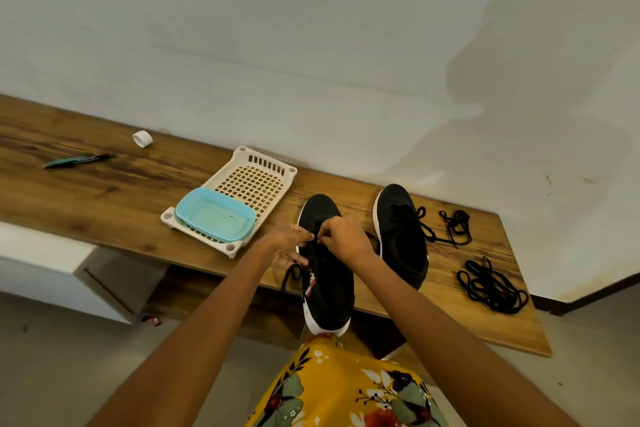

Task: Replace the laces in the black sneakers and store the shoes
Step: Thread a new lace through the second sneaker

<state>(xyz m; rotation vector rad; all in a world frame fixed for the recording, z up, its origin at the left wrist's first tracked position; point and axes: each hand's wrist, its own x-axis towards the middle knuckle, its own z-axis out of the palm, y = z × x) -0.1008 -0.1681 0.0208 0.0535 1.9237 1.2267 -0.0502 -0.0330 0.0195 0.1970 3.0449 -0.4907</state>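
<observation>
At the near edge of the table (104,191), one black sneaker (327,288) lies with its white heel overhanging toward the person's lap. Both hands meet over its lacing. The left hand (289,244) pinches a black lace (291,274) near the eyelets, and a loop of that lace hangs off the shoe's left side. The right hand (346,236) pinches the lace close beside it, fingers curled tight; whether it holds the same strand or the other end cannot be told.

Just beyond, toward the right, the second sneaker (401,236) rests on the table with a loose lace spilling from its front. Near the right edge lie two heaps of loose black laces, one nearer (491,288) and one farther back (455,225).

Left of the shoes, a cream slotted tray (256,166) carries a pale blue tub (214,220). Farther left lie a pen (78,160) and a small white roll (142,139).

The likely risk: a hard pull could drag the overhanging sneaker off the near edge. Old and new laces look alike, so the heaps could be mixed up.
</observation>
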